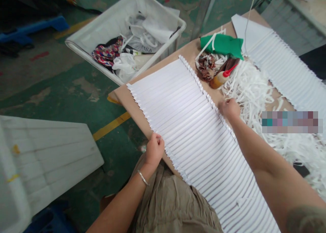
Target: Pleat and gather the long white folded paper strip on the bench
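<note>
- Left hand (155, 150): half closed, fingers pinching the near edge of a long white ridged sheet (188, 124).
- Right hand (229, 109): half closed, pinching the far edge of the same sheet, just beside a big heap of thin white strips (252, 90).
- Sheet: one, lying flat at the middle of the view on a flat brown cardboard board (122, 97).
- One more white ridged sheet (285, 63): at 2 o'clock, on the board.
- One green cloth bundle (221, 45): at 1 o'clock.
- One white plastic tub (84, 46): at 11 o'clock, full of bags and cloth.
- One silver bangle (142, 177): on the left wrist.
</note>
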A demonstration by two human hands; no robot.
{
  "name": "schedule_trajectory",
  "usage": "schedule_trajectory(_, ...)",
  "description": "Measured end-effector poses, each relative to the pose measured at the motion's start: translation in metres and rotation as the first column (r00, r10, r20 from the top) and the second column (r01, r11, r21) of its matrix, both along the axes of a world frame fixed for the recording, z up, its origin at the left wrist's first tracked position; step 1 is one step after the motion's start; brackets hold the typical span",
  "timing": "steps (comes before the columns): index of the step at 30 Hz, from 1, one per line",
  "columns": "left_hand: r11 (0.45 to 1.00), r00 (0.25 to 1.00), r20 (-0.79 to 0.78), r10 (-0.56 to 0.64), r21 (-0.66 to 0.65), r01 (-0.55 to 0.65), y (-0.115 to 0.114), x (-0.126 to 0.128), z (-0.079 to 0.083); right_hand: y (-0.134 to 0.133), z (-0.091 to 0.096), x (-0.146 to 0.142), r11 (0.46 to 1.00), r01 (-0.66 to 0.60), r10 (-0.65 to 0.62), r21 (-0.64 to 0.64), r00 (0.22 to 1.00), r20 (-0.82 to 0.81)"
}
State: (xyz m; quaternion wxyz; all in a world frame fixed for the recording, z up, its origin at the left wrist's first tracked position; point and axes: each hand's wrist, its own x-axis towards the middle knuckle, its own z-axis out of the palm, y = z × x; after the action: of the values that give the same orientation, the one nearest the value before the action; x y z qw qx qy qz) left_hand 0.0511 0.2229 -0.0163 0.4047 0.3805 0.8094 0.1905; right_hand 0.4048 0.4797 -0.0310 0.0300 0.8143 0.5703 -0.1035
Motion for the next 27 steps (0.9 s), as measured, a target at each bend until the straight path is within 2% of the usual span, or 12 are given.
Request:
schedule_trajectory(3, 0.999, 0.999, 0.048, -0.013, 0.037, 0.012, -0.004, 0.005, 0.005, -0.004, -0.007, 0.02, 0.997, -0.067, 0.07, 0.033, 0.99, -0.119)
schedule_trajectory(6, 0.995, 0.994, 0.091, -0.068, 0.075, 0.061, -0.002, 0.013, 0.012, -0.024, 0.0, 0.028, 0.997, -0.043, 0.051, 0.063, 0.989, -0.137)
schedule_trajectory(9, 0.984, 0.974, 0.153, -0.165, 0.099, 0.151, 0.004, 0.031, 0.025, -0.07, 0.025, 0.029, 0.998, -0.055, 0.058, 0.022, 0.984, -0.168)
schedule_trajectory(11, 0.951, 0.934, 0.218, -0.284, 0.188, 0.245, 0.009, 0.053, 0.038, -0.114, 0.047, 0.024, 0.989, -0.142, 0.128, -0.052, 0.969, -0.213)
schedule_trajectory(13, 0.873, 0.838, 0.305, -0.453, 0.342, 0.348, 0.012, 0.081, 0.052, -0.161, 0.073, 0.014, 0.949, -0.272, 0.213, -0.158, 0.925, -0.314)
schedule_trajectory(15, 0.776, 0.689, 0.393, -0.609, 0.474, 0.416, 0.014, 0.111, 0.067, -0.203, 0.1, 0.001, 0.876, -0.417, 0.281, -0.243, 0.85, -0.446)
schedule_trajectory(17, 0.718, 0.549, 0.468, -0.692, 0.524, 0.459, 0.013, 0.133, 0.077, -0.234, 0.125, -0.01, 0.816, -0.503, 0.293, -0.284, 0.784, -0.548)
schedule_trajectory(18, 0.707, 0.5, 0.501, -0.707, 0.519, 0.48, 0.011, 0.14, 0.079, -0.245, 0.136, -0.014, 0.801, -0.521, 0.288, -0.295, 0.767, -0.573)
schedule_trajectory(20, 0.716, 0.449, 0.564, -0.693, 0.472, 0.513, 0.006, 0.147, 0.081, -0.26, 0.154, -0.019, 0.795, -0.523, 0.277, -0.308, 0.764, -0.583)
schedule_trajectory(23, 0.758, 0.439, 0.644, -0.627, 0.373, 0.535, -0.005, 0.144, 0.079, -0.269, 0.167, -0.021, 0.827, -0.478, 0.212, -0.296, 0.754, -0.622)
schedule_trajectory(27, 0.842, 0.513, 0.695, -0.504, 0.263, 0.472, -0.015, 0.133, 0.08, -0.271, 0.162, -0.031, 0.891, -0.368, 0.011, -0.268, 0.606, -0.795)
